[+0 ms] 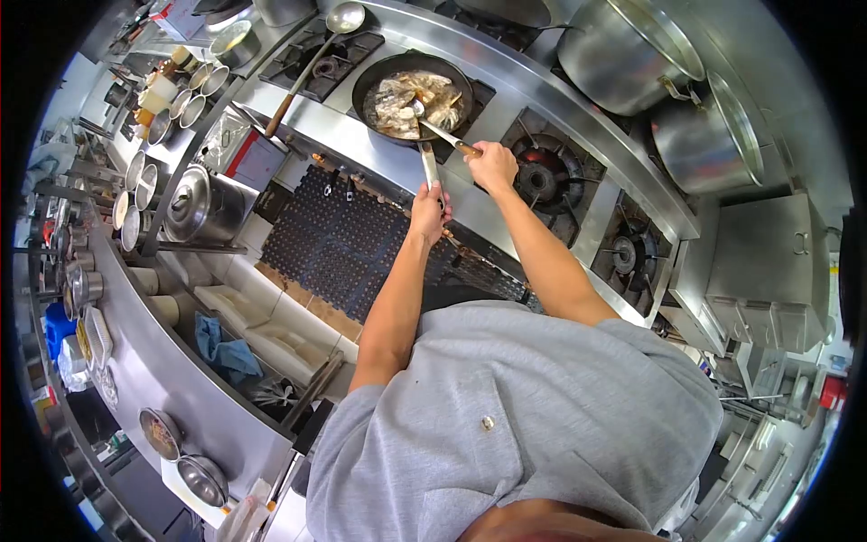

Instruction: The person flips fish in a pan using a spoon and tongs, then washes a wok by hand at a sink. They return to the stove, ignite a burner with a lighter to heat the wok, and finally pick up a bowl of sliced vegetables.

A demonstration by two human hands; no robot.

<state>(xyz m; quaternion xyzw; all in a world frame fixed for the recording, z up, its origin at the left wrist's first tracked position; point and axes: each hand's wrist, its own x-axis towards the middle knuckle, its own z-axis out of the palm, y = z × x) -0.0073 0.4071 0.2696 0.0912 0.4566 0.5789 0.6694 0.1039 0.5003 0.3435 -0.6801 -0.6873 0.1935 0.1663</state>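
A dark wok-like pan (363, 98) sits over a burner at the front of the stove. In it lie browned pieces that look like fish (414, 98). My left hand (429, 215) is closed around the pan's pale handle (429, 164), on the near side. My right hand (493, 166) grips the wooden end of a metal ladle (441, 134). The ladle's head reaches into the pan among the pieces, and they partly hide it.
A long wooden-handled ladle (312, 72) lies across the stove, left of the pan. Gas burners (540, 177) are to the right. Large steel pots (623, 54) stand behind. A lidded pot (191, 208) stands left, and a black rubber mat (334, 235) covers the floor.
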